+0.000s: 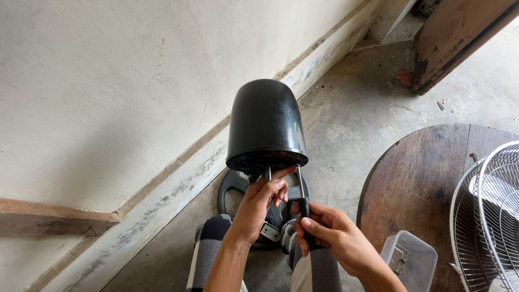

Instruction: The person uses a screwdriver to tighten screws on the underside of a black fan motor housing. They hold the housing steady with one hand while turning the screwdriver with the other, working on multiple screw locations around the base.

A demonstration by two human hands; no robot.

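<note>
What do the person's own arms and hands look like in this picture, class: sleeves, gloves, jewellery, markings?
Both arms are bare to the bottom edge of the frame, with no sleeves showing. The left hand and right hand wear no gloves; no rings, watch, bracelets or markings show. The fingernails look short and unpainted.

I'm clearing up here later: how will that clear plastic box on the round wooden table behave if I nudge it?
The clear plastic box looks thin-walled and almost empty, so it is probably light and would likely slide rather than resist. It sits near the edge of the round wooden table, so a push could drop it off. Its low shape seems unlikely to roll.
</note>
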